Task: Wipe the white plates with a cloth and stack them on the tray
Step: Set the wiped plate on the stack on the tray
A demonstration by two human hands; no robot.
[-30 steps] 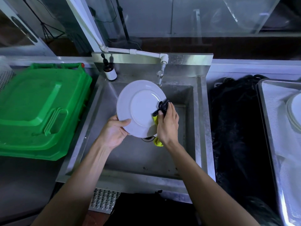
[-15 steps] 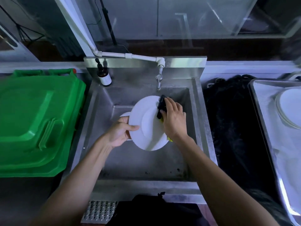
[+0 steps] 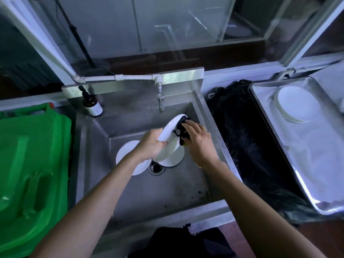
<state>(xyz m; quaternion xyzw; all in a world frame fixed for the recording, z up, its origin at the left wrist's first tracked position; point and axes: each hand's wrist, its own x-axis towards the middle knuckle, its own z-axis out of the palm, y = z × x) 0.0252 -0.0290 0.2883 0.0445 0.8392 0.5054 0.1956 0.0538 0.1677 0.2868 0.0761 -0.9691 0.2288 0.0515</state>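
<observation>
Step in hand, as it reads: wiping the plate held on edge over the sink.

Left to right:
- Bin lid [image 3: 31, 164]: green moulded plastic, ribbed, matte. Not involved.
- Bottle [image 3: 92, 105]: dark glass or plastic, white label, pump top, stands on the sink ledge.
- Sink [image 3: 130, 192]: brushed steel, scuffed, dark specks near the front wall. Drain [image 3: 156, 167] sits under the plates.
- Low plate [image 3: 126, 151]: white, round, lies in the basin, partly under the left forearm. Another white plate [image 3: 174, 159] lies just beside the drain. Both probably still to wipe.
- Left hand [image 3: 150, 146]: fingers curled round the lower rim of the held plate [image 3: 170, 135], thumb on its face. Plate is tilted steeply, smooth glazed white, likely slippery if wet.
- Right hand [image 3: 197, 140]: fingers curled, pressing a dark cloth [image 3: 181, 131] against the plate's upper rim. Cloth is soft and bunched, with a hint of yellow under it.
- Dark mat [image 3: 242, 146]: coarse, fibrous, between sink and tray.
- Tray [image 3: 264, 108]: shiny steel, raised rim, pale liner; stack [image 3: 296, 105] of white plates at its far end.

To do it well: keep the left grip firm at the rim, rotate the plate by the left hand so the cloth covers the whole edge and both faces, press moderately.
</observation>
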